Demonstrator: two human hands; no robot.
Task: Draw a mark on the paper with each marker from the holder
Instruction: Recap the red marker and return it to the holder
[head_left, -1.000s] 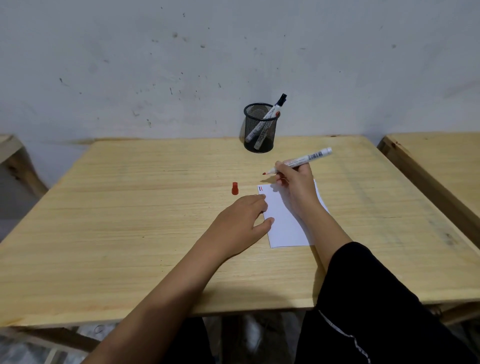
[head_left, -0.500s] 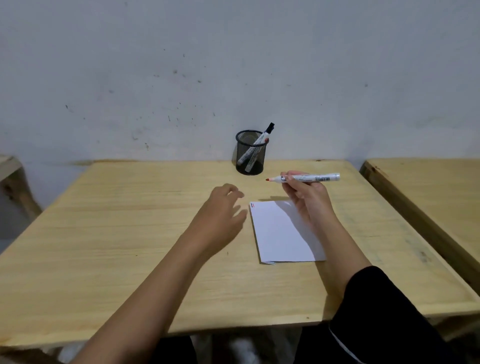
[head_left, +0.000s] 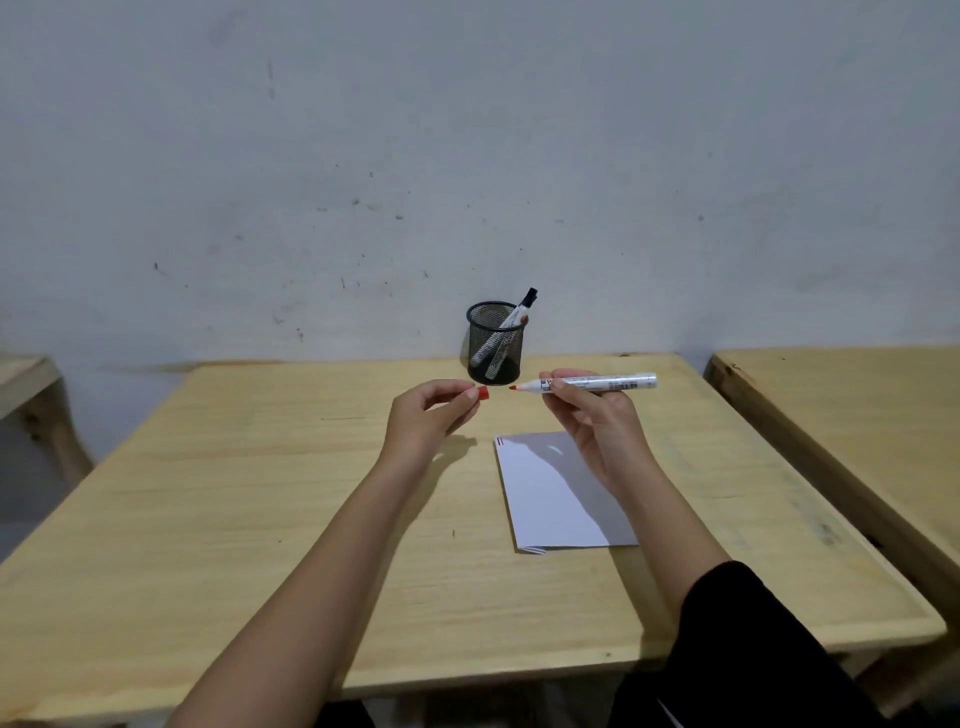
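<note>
- Left hand (head_left: 434, 415) raised above the middle of the tabletop (head_left: 260, 519), grip pinched narrow on the red cap (head_left: 483, 393), open end of the cap apparently turned toward the marker tip.
- Right hand (head_left: 589, 410) lifted beside it, grip closed around the barrel of the red marker (head_left: 592, 383), held level with the bare tip pointing left, just apart from the cap and not yet inside it.
- Paper (head_left: 558, 493) flat on the tabletop right of centre, below the right hand, with short marks at its far left corner, at least one red; exact count too small to tell.
- Mesh holder (head_left: 493, 343) upright near the middle of the far edge, two markers (head_left: 506, 332) leaning inside, one with a black cap poking above the rim.
- Likely step in hand: capping the red marker before returning it to the holder.
- Risk: cap brought in off-axis, so the wet tip smears the left fingertips or skids past the rim instead of seating.
- Risk: light pinch on a small cap; a slip would drop it on the tabletop, perhaps rolling toward an edge.
- Risk: cap pressed only partway, then working loose once dropped into the holder.
- Risk: returned marker mixed with the two inside, so one gets drawn twice or missed.
- Risk: careless reach toward the far edge tipping the light holder.
</note>
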